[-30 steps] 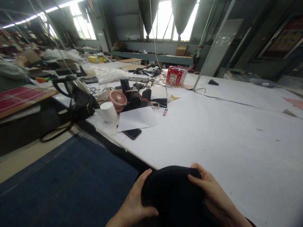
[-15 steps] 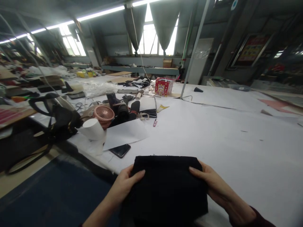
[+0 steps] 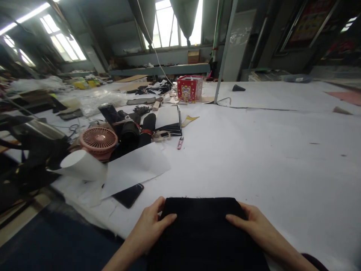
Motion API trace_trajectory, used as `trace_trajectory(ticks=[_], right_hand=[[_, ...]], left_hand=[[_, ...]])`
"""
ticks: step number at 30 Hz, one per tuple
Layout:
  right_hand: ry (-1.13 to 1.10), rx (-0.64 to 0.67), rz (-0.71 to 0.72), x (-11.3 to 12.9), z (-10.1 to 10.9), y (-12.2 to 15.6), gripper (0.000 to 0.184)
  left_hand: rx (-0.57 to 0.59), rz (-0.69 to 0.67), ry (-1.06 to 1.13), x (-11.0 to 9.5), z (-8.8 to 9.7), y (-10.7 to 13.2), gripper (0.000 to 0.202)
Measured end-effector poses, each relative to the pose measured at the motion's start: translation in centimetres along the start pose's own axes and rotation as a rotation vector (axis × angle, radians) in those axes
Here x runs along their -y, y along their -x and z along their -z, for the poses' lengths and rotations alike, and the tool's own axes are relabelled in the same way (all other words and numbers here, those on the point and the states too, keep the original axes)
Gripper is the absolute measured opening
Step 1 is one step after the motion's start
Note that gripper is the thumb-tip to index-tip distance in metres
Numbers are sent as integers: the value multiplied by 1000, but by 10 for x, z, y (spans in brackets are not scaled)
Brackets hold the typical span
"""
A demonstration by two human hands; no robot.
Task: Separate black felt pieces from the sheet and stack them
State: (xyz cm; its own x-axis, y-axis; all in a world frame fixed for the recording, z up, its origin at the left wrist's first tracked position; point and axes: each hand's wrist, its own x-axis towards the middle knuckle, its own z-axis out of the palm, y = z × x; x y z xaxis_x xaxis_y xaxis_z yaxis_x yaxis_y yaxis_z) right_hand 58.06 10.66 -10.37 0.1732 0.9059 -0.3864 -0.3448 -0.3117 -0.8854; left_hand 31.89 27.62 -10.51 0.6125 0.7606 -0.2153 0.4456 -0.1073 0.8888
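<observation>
Evenly, the left hand and right hand pinch the upper corners of matte black cloth by the table; its straight, frayed edge points away, long axis unclear.

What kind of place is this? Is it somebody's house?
Probably a workshop where cloth is worked, not a house. There's a big white worktable, black cloth with a frayed edge, and what look like little pink thread snips.

The black cloth piece is held spread at the near middle, its far edge nearly straight with a few loose threads, its sides widening nearward.
</observation>
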Motion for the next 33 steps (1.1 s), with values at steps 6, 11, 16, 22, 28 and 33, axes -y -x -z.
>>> trace_trajectory(ticks=[6, 11, 16, 22, 28, 33], right_hand=[[-93, 4, 6, -18, 8, 0, 31], [-128, -22, -28, -17, 8, 4, 31], [-92, -50, -27, -11, 4, 5, 29], [-49, -201, 15, -11, -3, 8, 30], [-25, -215, 9, -16, -1, 8, 29], [-12, -279, 11, -19, -2, 8, 31]], left_hand=[[34, 65, 162, 10, -2, 9, 33], [23, 97, 244, 19, -7, 14, 34], [37, 73, 276, 17, -7, 19, 28], [29, 19, 251, 6, -4, 29, 26], [37, -1, 228, 5, -2, 32, 22], [36, -9, 238, 5, 0, 33, 19]])
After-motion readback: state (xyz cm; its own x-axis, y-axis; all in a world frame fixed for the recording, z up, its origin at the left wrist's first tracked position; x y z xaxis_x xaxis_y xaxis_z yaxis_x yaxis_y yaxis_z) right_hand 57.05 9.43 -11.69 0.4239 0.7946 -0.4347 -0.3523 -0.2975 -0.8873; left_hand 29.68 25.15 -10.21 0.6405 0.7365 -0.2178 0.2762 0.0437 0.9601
